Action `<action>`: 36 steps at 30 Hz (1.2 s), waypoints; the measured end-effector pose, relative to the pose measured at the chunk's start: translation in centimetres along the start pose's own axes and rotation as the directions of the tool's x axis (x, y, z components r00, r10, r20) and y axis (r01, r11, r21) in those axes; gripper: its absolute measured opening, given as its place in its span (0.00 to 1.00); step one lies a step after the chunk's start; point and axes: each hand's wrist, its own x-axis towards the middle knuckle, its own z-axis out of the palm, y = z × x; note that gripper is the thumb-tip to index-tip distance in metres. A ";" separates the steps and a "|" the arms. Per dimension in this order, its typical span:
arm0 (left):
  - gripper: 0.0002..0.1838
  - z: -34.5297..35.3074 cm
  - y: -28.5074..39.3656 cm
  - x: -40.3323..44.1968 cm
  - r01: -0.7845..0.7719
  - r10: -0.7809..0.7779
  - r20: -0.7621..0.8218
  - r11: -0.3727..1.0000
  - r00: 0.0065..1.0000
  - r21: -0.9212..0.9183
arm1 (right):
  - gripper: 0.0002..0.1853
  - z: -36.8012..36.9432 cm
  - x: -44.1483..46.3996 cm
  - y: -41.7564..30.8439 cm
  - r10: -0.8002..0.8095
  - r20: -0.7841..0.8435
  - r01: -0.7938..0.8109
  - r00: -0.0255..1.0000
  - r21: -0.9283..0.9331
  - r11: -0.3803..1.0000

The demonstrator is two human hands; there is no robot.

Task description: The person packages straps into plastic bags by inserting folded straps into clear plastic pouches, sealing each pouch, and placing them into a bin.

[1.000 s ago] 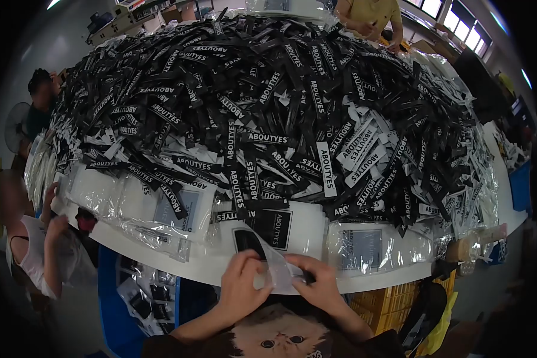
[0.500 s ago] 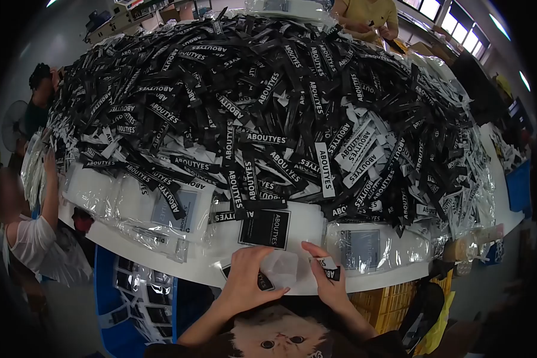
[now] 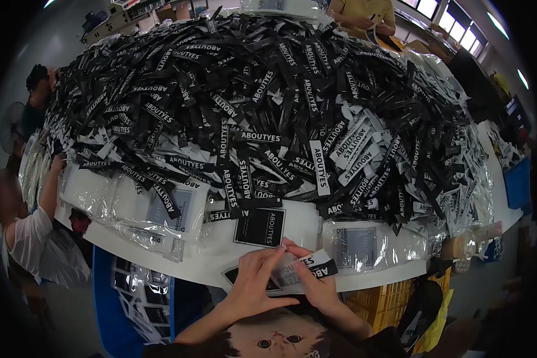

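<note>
The white desk (image 3: pixel 197 268) carries a broad pile of printed strips (image 3: pixel 250 107), with clear packs (image 3: pixel 394 244) near the right hand (image 3: pixel 319 290). By the desk's near edge, a translucent bag (image 3: pixel 286 268) lies between the hands. The left hand (image 3: pixel 253 280) has fingers gathered at its top, thumb spread; I cannot tell whether they pinch. The right fingers pinch apparently 2 labels (image 3: pixel 323 268), 1 white, 1 black. The bag looks light, limp and slippery, best held by its rim; the labels, thin and bendable, by their ends. Room for moving seems narrow between pile and edge.
</note>
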 end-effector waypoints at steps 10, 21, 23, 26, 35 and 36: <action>0.09 -2.4 -2.8 0.3 0.334 -0.278 0.225 0.904 0.934 -0.266 | 0.11 -2.1 -0.2 -2.0 -0.210 -0.161 0.037 0.964 -0.702 0.711; 0.10 -2.1 -2.3 0.4 0.303 -0.160 0.408 0.899 0.899 -0.316 | 0.10 -3.0 1.7 -0.4 0.619 0.244 -0.353 0.747 -0.642 0.680; 0.11 -2.3 -2.9 0.1 0.328 -0.165 0.423 0.878 0.891 -0.348 | 0.11 -3.6 1.3 1.4 0.554 0.227 -0.452 0.801 -0.377 0.808; 0.09 -2.5 -3.1 0.0 0.440 -0.401 0.198 0.707 0.894 -0.553 | 0.11 -3.7 1.1 0.9 0.328 -0.004 -0.326 0.945 0.109 0.939; 0.08 -0.8 -3.2 -0.2 0.397 -0.378 0.167 0.691 0.911 -0.604 | 0.11 -0.6 0.9 0.4 0.262 0.080 -0.222 0.962 -0.333 0.917; 0.08 -0.8 -3.0 -0.2 0.397 -0.379 0.164 0.692 0.911 -0.603 | 0.11 -0.1 1.0 0.3 0.205 0.060 -0.175 0.977 -0.329 0.928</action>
